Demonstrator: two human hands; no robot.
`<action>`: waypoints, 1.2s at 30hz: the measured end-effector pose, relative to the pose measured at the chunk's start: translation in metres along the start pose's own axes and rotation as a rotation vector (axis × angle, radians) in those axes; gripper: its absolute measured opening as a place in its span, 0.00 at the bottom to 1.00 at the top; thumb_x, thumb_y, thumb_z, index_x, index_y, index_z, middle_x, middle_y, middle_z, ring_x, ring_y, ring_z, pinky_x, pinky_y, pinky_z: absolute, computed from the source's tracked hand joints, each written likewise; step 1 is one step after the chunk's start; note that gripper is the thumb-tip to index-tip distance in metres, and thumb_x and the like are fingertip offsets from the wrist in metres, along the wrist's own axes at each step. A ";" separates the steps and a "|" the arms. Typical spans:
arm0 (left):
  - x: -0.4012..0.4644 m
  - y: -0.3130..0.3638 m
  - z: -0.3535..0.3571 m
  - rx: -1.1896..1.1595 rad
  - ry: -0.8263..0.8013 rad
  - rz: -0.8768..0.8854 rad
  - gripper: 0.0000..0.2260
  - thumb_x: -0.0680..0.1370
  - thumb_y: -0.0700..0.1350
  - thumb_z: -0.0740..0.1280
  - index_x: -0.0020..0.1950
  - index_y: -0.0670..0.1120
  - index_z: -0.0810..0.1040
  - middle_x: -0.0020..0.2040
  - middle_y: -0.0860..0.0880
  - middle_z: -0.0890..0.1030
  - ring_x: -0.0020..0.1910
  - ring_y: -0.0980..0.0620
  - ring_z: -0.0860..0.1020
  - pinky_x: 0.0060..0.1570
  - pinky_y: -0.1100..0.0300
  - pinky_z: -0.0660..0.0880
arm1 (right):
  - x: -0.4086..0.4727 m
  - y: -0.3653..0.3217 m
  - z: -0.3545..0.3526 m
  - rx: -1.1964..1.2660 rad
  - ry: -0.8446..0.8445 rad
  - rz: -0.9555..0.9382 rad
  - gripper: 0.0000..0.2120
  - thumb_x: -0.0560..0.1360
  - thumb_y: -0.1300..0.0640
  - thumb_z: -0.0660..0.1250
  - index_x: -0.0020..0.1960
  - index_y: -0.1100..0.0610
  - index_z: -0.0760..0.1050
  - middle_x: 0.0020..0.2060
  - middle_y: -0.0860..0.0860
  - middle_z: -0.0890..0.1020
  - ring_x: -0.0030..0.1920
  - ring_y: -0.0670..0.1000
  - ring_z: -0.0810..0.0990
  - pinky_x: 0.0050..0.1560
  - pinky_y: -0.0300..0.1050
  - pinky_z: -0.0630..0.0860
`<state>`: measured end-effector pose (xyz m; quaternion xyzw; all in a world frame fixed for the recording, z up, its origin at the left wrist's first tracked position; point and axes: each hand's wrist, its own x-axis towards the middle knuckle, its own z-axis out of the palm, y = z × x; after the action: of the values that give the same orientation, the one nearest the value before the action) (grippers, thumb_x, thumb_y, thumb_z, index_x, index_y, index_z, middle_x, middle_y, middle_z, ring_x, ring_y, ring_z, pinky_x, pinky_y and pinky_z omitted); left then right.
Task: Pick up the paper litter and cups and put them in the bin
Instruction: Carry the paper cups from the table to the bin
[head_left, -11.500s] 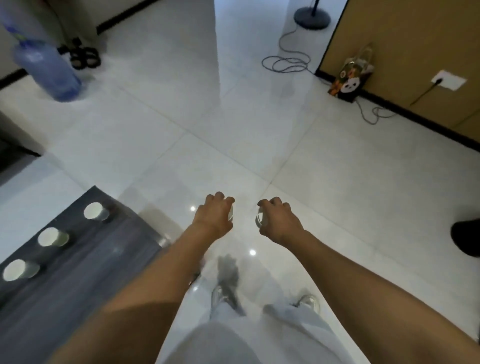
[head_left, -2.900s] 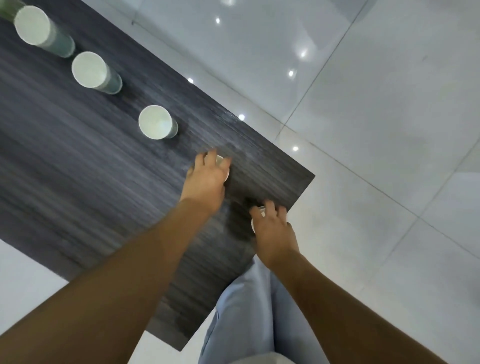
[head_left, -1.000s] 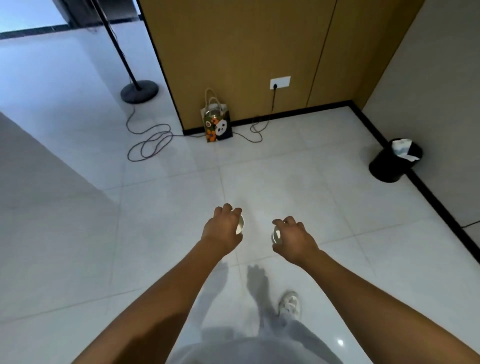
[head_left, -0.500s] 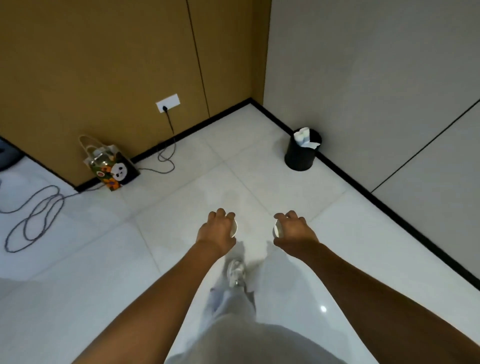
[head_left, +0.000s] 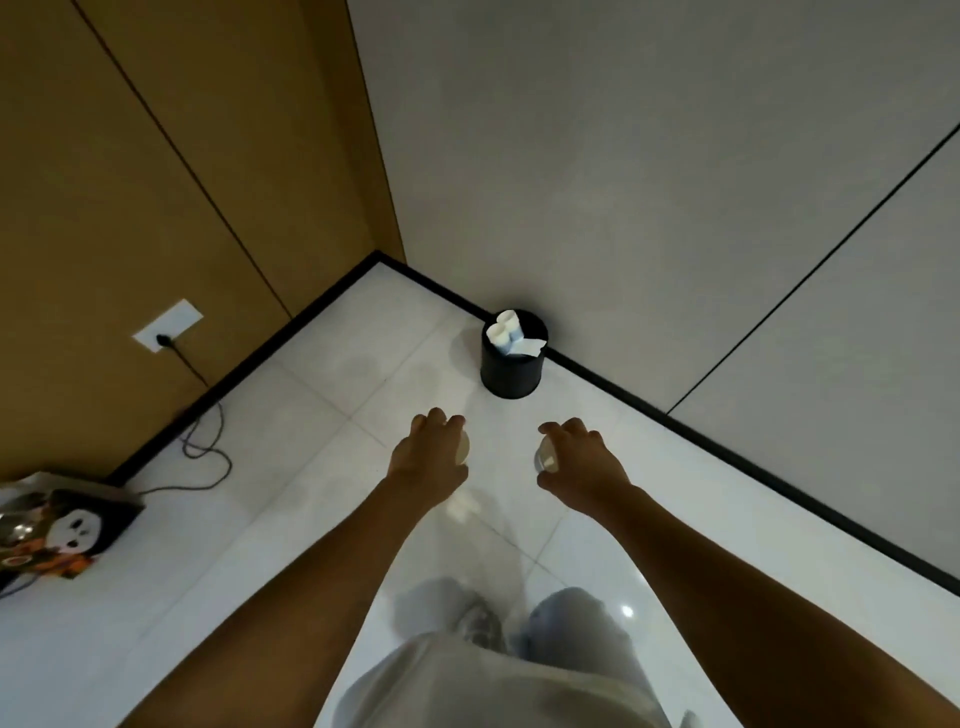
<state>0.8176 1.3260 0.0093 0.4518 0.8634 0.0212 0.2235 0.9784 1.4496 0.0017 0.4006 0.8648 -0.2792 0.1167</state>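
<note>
1. Showing in the head view: you carry two paper cups, one per hand. The left cup (head_left: 462, 449) shows only a pale rim past your fingers; the right cup (head_left: 547, 460) shows a whitish mouth turned toward the other hand.
2. Your left hand (head_left: 429, 457) is held palm down with fingers curled round its cup; your right hand (head_left: 582, 460) grips likewise. Both forearms reach forward, level, hands apart with bare floor between them.
3. The black bin (head_left: 513, 364) stands ahead of the hands on the white tiled floor (head_left: 322, 415), against the grey wall (head_left: 623, 182) near the room's corner. White cups (head_left: 503, 327) and a scrap of paper (head_left: 530, 347) already stick out of its top.
4. At left, a wooden wall (head_left: 130, 156) bears a socket (head_left: 167, 333) with a black cable (head_left: 208, 447) trailing across the floor. A printed bag (head_left: 57, 530) sits at the far left edge.
5. Your pale trousers (head_left: 571, 623) fill the lower middle; nothing lies on the floor between hands and bin.
</note>
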 end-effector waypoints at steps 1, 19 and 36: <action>0.019 0.006 -0.006 -0.003 -0.006 0.010 0.26 0.76 0.48 0.67 0.72 0.48 0.63 0.67 0.47 0.66 0.66 0.47 0.65 0.55 0.53 0.74 | 0.014 0.006 -0.009 0.002 0.006 0.013 0.31 0.71 0.54 0.67 0.73 0.50 0.62 0.65 0.52 0.67 0.63 0.57 0.69 0.53 0.49 0.76; 0.292 0.088 -0.069 -0.143 0.023 -0.214 0.25 0.76 0.49 0.67 0.71 0.47 0.63 0.66 0.45 0.68 0.64 0.46 0.67 0.55 0.54 0.75 | 0.313 0.083 -0.185 -0.177 -0.090 -0.165 0.30 0.72 0.54 0.69 0.71 0.52 0.64 0.64 0.55 0.68 0.62 0.59 0.69 0.58 0.52 0.75; 0.501 0.024 -0.077 -0.379 0.038 -0.491 0.25 0.76 0.51 0.66 0.70 0.46 0.63 0.65 0.45 0.68 0.63 0.46 0.68 0.54 0.53 0.74 | 0.557 0.033 -0.200 -0.300 -0.294 -0.318 0.31 0.74 0.52 0.68 0.73 0.50 0.60 0.68 0.54 0.65 0.65 0.57 0.67 0.58 0.48 0.73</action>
<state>0.5579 1.7486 -0.0992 0.1796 0.9313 0.1356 0.2863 0.6450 1.9317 -0.0848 0.1931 0.9224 -0.2177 0.2541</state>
